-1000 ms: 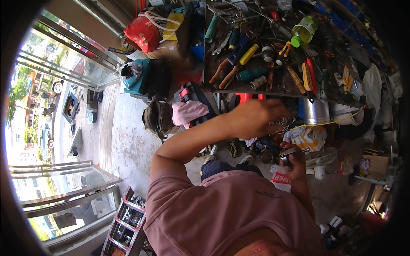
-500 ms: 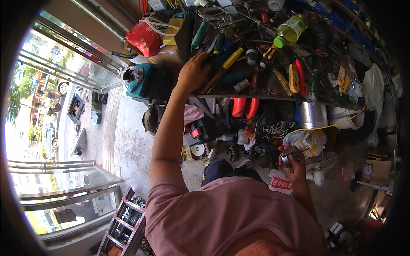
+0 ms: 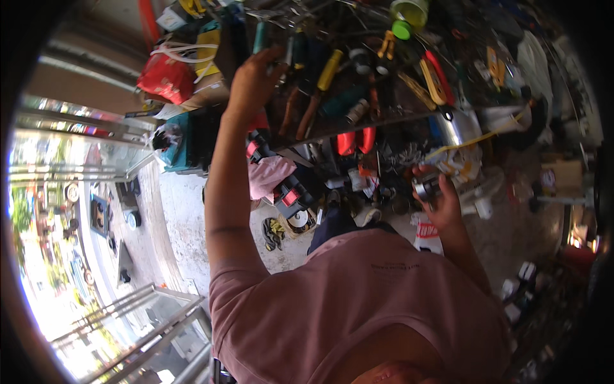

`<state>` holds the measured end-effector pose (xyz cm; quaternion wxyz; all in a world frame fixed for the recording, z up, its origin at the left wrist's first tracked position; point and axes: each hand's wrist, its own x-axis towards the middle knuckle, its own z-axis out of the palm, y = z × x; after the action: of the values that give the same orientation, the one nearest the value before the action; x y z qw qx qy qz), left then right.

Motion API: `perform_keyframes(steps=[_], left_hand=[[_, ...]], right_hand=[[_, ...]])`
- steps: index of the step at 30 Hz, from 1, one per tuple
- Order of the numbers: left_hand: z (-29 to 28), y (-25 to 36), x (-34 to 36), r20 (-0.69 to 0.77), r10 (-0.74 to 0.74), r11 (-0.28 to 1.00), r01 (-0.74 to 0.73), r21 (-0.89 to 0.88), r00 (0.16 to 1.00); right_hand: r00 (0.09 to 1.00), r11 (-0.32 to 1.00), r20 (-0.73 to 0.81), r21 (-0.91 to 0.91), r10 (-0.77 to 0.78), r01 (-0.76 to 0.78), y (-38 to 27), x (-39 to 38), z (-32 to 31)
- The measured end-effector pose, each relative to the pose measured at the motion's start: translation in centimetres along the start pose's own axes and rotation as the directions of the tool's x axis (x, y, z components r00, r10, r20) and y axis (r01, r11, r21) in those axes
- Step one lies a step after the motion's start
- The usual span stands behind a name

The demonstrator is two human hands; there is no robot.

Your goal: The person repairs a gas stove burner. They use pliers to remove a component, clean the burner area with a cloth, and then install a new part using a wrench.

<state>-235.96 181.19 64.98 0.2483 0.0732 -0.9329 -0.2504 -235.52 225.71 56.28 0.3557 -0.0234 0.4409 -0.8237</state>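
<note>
My left hand (image 3: 252, 83) is stretched over the left end of the cluttered workbench (image 3: 409, 123). Its fingers are apart, and no tool shows in them. Just beyond the fingertips lies a teal-handled tool (image 3: 259, 37). To the right are a green-handled screwdriver (image 3: 299, 51), a yellow-handled screwdriver (image 3: 330, 69) and an orange-yellow utility knife (image 3: 433, 80). Off to the right, below the bench edge, my right hand (image 3: 448, 208) is closed round a round grey metal part (image 3: 426, 186). What kind of part it is, I cannot make out.
A red bag (image 3: 165, 77) sits on a cardboard box left of the bench, above a teal case (image 3: 176, 144). A bottle with a green cap (image 3: 403, 29) lies among the tools. Below the bench are a metal can (image 3: 458, 128), a black-and-red toolbox (image 3: 291, 198) and a wire spool (image 3: 298, 220).
My left hand has come away from the dark tools by the screwdrivers, leftward toward the teal handle. The whole view has shifted. My right hand still holds the metal part, now turned differently.
</note>
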Motion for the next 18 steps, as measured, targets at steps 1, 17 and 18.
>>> perform_keyframes(steps=[1, 17, 18], left_hand=[[-0.2, -0.3, 0.7, 0.023, -0.001, 1.0, 0.002, -0.026, 1.0], [2.2, -3.1, 3.8, 0.167, 0.264, 0.964, -0.263, -0.028, 0.95], [2.0, -2.8, 3.7, 0.181, 0.253, 0.967, -0.245, -0.061, 0.95]], right_hand=[[0.994, 0.995, -0.094, 0.086, 0.058, -0.05, -0.3, 0.5, 1.9], [0.988, 0.985, -0.142, 0.152, -0.055, 0.077, 1.5, 3.2, 7.5], [0.982, 0.988, -0.183, 0.135, -0.052, 0.078, 1.6, 3.0, 7.5]])
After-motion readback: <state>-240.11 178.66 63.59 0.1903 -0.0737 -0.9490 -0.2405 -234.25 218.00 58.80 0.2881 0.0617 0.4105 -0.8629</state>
